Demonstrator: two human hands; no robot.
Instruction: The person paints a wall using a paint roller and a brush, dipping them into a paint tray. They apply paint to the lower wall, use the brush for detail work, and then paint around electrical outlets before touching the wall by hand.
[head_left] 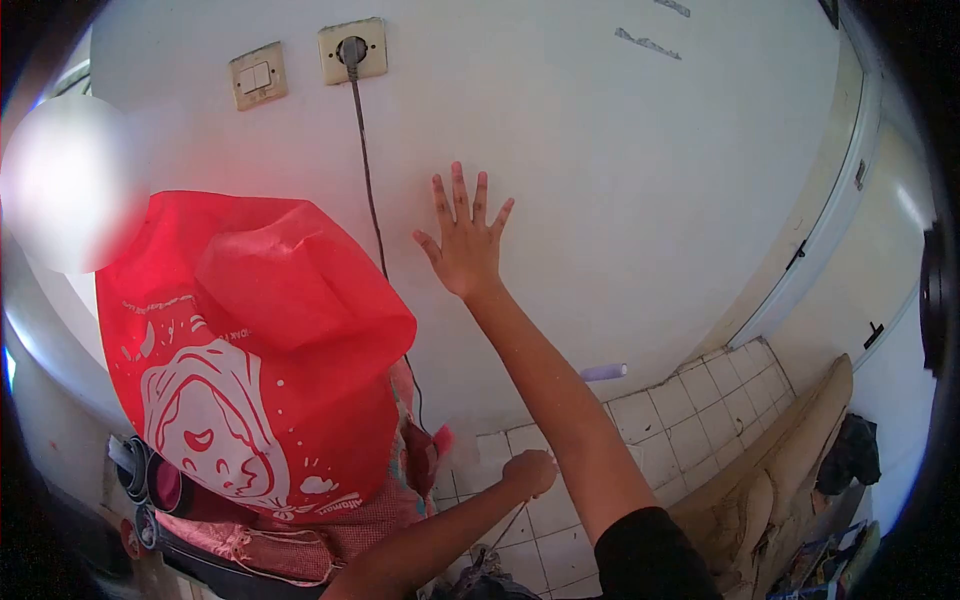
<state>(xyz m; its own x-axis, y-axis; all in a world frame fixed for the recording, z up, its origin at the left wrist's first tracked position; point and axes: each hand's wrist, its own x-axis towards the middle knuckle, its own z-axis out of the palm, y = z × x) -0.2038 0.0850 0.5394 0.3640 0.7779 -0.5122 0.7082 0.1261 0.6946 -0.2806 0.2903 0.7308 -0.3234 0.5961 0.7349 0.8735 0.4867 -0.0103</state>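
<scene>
My right hand (470,240) is raised in front of the white wall (620,200), its fingers spread and its back facing me. Whether the palm touches the wall I cannot tell. Lower down, my left hand (530,473) is closed below my right forearm. A thin cord or strap (513,522) runs down from near it toward a dark bundle; what the fingers hold is unclear. A lavender rod-like end (605,372) sticks out from behind my right forearm. Left of my hands stands a large red bag (300,270) with a white printed figure.
A plug with a dark cable sits in the wall socket (372,65), beside a light switch (257,77). Pinkish checked fabric (370,520) lies under the red bag. White floor tiles (690,400), a tan covered object (790,450), a black bag (850,455) and a door (850,230) are rightward.
</scene>
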